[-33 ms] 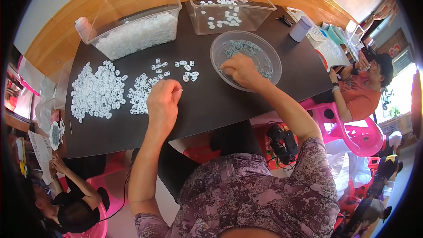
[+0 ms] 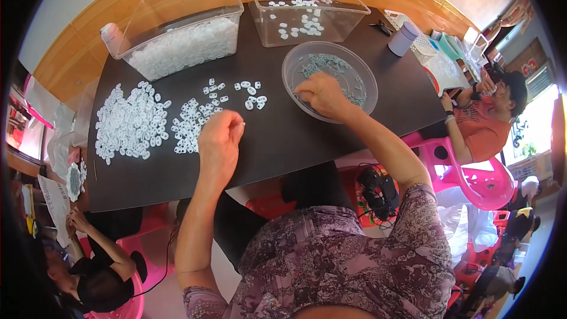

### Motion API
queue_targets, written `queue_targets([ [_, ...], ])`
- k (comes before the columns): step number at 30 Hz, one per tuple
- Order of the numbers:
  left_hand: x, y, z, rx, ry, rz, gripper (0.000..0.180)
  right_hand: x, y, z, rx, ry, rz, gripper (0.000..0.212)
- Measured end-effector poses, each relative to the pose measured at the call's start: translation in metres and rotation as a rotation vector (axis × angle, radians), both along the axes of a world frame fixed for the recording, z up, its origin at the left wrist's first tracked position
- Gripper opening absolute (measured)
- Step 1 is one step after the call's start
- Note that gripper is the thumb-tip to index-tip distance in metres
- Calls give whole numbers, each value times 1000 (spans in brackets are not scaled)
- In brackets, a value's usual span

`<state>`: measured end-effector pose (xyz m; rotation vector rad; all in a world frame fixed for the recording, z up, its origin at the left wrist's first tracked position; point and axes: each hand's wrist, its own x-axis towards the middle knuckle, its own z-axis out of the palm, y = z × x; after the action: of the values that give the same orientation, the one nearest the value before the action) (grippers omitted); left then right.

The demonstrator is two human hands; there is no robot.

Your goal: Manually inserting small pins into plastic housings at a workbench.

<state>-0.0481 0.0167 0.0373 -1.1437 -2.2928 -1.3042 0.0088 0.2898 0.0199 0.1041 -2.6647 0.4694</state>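
My left hand [image 2: 220, 139] is closed above the table, just right of a pile of small white plastic pieces with holes [image 2: 188, 127]. A bit of white sticks out at its fingertips, apparently one of these pieces; most of it is hidden. My right hand [image 2: 323, 95] reaches into a round clear plastic bowl [image 2: 287, 77] of small grey-green screws [image 2: 331, 64]. Its fingers are bent together low over the screws, and what they pinch, if anything, cannot be seen. Between the hands and farther back lies a small group of white pieces [image 2: 251, 90].
A larger heap of white oval pieces [image 2: 133, 121] covers the table's left side. Behind stand a clear bin full of white parts [image 2: 183, 47] and a clear bin with fewer [image 2: 348, 7]. A lavender bottle [image 2: 403, 39] stands back right. People sit at left and right.
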Motion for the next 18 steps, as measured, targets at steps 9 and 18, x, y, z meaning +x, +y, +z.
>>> queue_targets([
  [9, 39, -21, -11, 446, -823, -106, 8, 3, 9, 10, 120, 7, -38, 8],
  [18, 58, -20, -19, 518, -969, -100, 12, -2, 4, -1, -2, -10, 37, 7],
])
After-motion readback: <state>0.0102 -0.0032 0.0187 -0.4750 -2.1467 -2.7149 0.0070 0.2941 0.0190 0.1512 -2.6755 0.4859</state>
